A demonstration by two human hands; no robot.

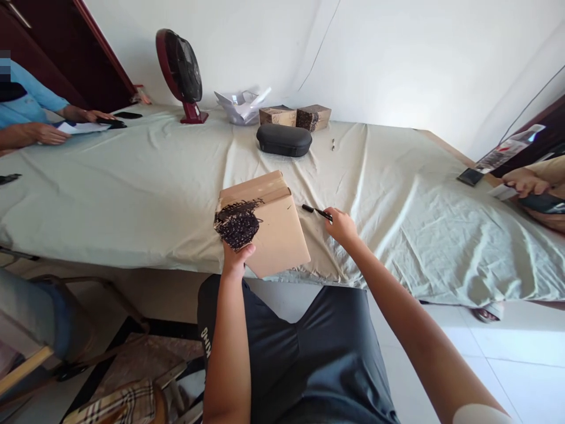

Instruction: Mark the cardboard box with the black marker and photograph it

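Observation:
A brown cardboard box (278,235) is tilted at the table's front edge, with tape along its upper part. Dense black scribble covers its left corner. My left hand (236,258) grips the box's lower left edge, thumb on the near side and the other fingers hidden. To the right of the box, my right hand (341,227) is closed around a black marker pen (323,214) that points left. At the pen's far end is a short black piece like a cap; whether it is joined to the pen I cannot tell.
Behind the box lies a black zip case (283,140) before two small cardboard boxes (314,118). A clear plastic bin (241,109) and a red fan (180,70) stand farther left. People sit at both ends of the cloth-covered table (132,218); a bottle (507,150) is at right.

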